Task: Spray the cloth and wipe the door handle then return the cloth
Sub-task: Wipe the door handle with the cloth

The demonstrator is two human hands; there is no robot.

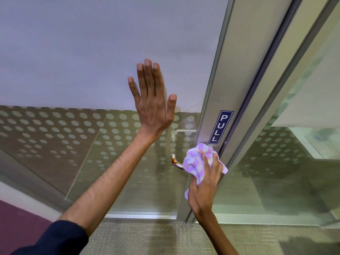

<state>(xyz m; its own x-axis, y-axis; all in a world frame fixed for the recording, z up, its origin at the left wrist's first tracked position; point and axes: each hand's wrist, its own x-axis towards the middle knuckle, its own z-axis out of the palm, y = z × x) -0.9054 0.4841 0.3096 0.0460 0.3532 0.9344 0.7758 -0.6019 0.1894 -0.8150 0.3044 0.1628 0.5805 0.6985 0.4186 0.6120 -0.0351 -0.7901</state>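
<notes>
A silver lever door handle [176,162] sticks out from the metal door frame, with a small orange-brown spot near its curved free end. My right hand [204,186] grips a bunched purple-and-white cloth [196,162] and presses it around the handle's inner part, next to the frame. Only the handle's curved left end shows past the cloth. My left hand [152,100] lies flat against the glass door, fingers spread and pointing up, holding nothing. No spray bottle is in view.
The glass door [92,52] has a frosted upper panel and a dotted band below. A blue PULL sign [220,127] sits on the aluminium frame just above the handle. Another glass panel [294,162] stands to the right. Grey carpet [156,238] lies underfoot.
</notes>
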